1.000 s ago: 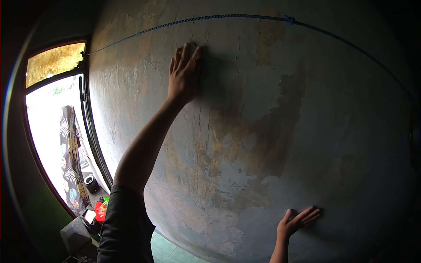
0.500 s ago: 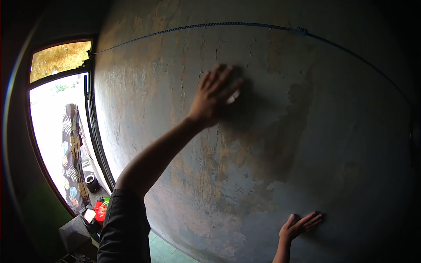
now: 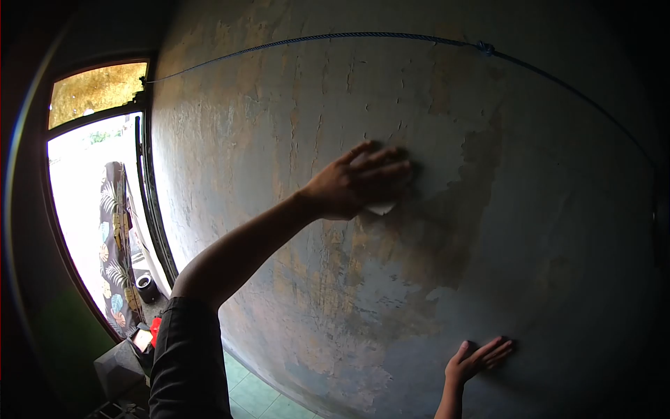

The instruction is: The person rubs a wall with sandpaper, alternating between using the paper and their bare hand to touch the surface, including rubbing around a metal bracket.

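My left hand (image 3: 366,178) presses against the worn, peeling wall (image 3: 293,244), its fingers pointing right and slightly blurred. Beneath the palm it holds a small white sheet (image 3: 380,208) that looks like sandpaper; only its lower edge shows, and the rest is hidden. Lower down on the right, my right hand (image 3: 478,359) rests flat on the wall's grey surface, thumb up and fingers stretched out, with nothing in it. Around the left hand the paint is cracked, with darker brown patches to the right.
A blue rope (image 3: 377,34) with a knot runs across the wall above the hands. At left is a bright open doorway (image 3: 77,202) with a leaf-patterned cloth (image 3: 112,244). A black pot (image 3: 146,288) and a red item (image 3: 155,329) are near it. Green floor tiles (image 3: 262,398) lie below.
My left hand has slid down and a little right along the wall, turning its fingers further rightward. The white sheet moved with it. My right hand stays in place.
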### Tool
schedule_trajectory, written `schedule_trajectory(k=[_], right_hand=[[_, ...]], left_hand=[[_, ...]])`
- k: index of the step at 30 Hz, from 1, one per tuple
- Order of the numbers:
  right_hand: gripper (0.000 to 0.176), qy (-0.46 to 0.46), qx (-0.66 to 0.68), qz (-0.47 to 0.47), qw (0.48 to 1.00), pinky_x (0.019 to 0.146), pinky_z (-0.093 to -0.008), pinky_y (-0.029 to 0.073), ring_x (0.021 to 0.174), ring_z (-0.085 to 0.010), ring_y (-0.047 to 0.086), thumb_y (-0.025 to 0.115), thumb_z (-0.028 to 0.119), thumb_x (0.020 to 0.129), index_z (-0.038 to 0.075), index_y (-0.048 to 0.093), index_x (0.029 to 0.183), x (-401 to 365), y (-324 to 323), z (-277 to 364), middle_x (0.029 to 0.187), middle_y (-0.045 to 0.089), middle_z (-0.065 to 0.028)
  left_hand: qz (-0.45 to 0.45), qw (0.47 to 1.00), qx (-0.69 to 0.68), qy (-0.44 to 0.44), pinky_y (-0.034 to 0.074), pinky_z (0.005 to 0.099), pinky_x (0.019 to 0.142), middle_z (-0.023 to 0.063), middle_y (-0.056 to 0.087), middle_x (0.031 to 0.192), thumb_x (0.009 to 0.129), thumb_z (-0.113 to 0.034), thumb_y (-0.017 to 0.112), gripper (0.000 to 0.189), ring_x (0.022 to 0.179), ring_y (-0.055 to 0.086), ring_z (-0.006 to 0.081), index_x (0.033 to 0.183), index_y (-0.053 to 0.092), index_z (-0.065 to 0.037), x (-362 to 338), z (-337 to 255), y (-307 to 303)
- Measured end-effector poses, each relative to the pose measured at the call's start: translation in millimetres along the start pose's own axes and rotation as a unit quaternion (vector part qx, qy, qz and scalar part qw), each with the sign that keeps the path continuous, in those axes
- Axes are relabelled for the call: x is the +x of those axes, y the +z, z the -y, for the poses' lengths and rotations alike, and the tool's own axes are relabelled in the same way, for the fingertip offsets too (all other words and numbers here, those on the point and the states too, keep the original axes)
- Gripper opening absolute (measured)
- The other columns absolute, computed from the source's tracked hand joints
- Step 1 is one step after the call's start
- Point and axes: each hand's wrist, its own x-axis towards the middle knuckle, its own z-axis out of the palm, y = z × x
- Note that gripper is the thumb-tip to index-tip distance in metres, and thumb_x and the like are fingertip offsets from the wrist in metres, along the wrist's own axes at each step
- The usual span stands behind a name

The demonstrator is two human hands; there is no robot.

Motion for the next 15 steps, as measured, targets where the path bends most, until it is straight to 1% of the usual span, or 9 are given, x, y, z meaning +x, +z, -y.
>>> schedule_trajectory(k=[1,3,5,7,9,10,11,13,15], right_hand=[[0.087,0.000,0.000,0.001,1.000,0.125,-0.0610,0.012,0.159,-0.0485,0.010,0.034,0.062,0.106,0.005,0.012,0.168,0.1,-0.6,0.3,0.174,0.007,-0.0242],[0.087,-0.001,0.003,0.003,1.000,0.125,-0.0610,0.012,0.159,-0.0487,0.010,0.034,0.062,0.106,0.005,0.012,0.168,0.9,-1.4,-0.6,0.174,0.008,-0.0241],[0.088,0.002,0.008,0.006,1.000,0.125,-0.0611,0.012,0.159,-0.0488,0.010,0.035,0.062,0.106,0.005,0.012,0.167,0.0,-1.5,-0.4,0.174,0.008,-0.0242],[0.088,0.003,0.005,0.006,1.000,0.125,-0.0612,0.012,0.158,-0.0491,0.010,0.035,0.062,0.105,0.004,0.012,0.167,-0.3,-3.5,1.1,0.174,0.008,-0.0244],[0.088,-0.003,0.006,0.004,1.000,0.125,-0.0612,0.011,0.158,-0.0492,0.010,0.036,0.062,0.105,0.004,0.012,0.167,2.6,-2.3,-0.2,0.174,0.007,-0.0245],[0.088,-0.005,0.009,0.004,1.000,0.125,-0.0612,0.011,0.158,-0.0493,0.010,0.036,0.061,0.105,0.004,0.012,0.167,1.3,-2.0,-2.2,0.174,0.007,-0.0246],[0.088,-0.006,0.010,0.003,1.000,0.125,-0.0612,0.011,0.158,-0.0494,0.009,0.036,0.061,0.105,0.004,0.012,0.167,0.4,-0.8,-2.3,0.174,0.007,-0.0247],[0.087,-0.005,0.003,0.007,1.000,0.125,-0.0611,0.011,0.158,-0.0494,0.009,0.037,0.061,0.105,0.004,0.012,0.167,-1.0,-1.0,-2.9,0.174,0.007,-0.0247],[0.087,-0.010,0.000,0.011,1.000,0.125,-0.0611,0.011,0.159,-0.0494,0.009,0.037,0.061,0.105,0.004,0.012,0.167,-0.9,-2.4,-4.3,0.174,0.007,-0.0247]], left_hand=[[0.039,0.998,0.023,0.051,0.028,0.0537,0.126,0.0053,0.038,0.167,0.095,-0.029,0.070,0.057,0.155,0.033,0.0291,0.150,0.054,-0.035,-1.2,-4.1,-2.3],[-0.010,0.996,0.020,-0.092,0.025,0.0539,0.127,0.0067,0.038,0.167,0.098,-0.025,0.066,0.054,0.155,0.032,0.0292,0.150,0.054,-0.031,7.1,19.5,-9.1],[-0.136,0.941,0.020,-0.309,0.024,0.0581,0.126,0.0118,0.037,0.167,0.101,-0.027,0.061,0.053,0.156,0.028,0.0368,0.153,0.051,-0.022,6.2,58.1,0.4],[-0.174,0.939,-0.009,-0.295,0.024,0.0579,0.126,0.0122,0.036,0.167,0.101,-0.032,0.062,0.054,0.156,0.028,0.0382,0.153,0.051,-0.025,3.3,67.6,1.1],[-0.074,0.987,-0.001,-0.144,0.024,0.0555,0.127,0.0096,0.038,0.166,0.099,-0.033,0.065,0.054,0.156,0.030,0.0366,0.152,0.052,-0.030,11.3,26.6,-5.6],[-0.019,0.999,0.016,-0.032,0.023,0.0533,0.129,0.0052,0.040,0.166,0.095,-0.033,0.071,0.058,0.155,0.033,0.0315,0.150,0.054,-0.034,11.5,4.4,1.8],[0.000,0.997,-0.041,0.062,0.022,0.0524,0.130,0.0017,0.041,0.165,0.090,-0.032,0.076,0.062,0.155,0.033,0.0258,0.148,0.055,-0.034,12.8,-15.6,5.8],[0.003,0.991,-0.043,0.128,0.023,0.0517,0.129,0.0006,0.040,0.166,0.087,-0.033,0.078,0.065,0.155,0.033,0.0229,0.148,0.055,-0.035,5.5,-16.5,13.5],[-0.026,0.997,-0.061,-0.032,0.024,0.0518,0.128,0.0033,0.040,0.166,0.090,-0.028,0.076,0.064,0.156,0.032,0.0245,0.150,0.054,-0.033,8.2,5.2,0.3]])
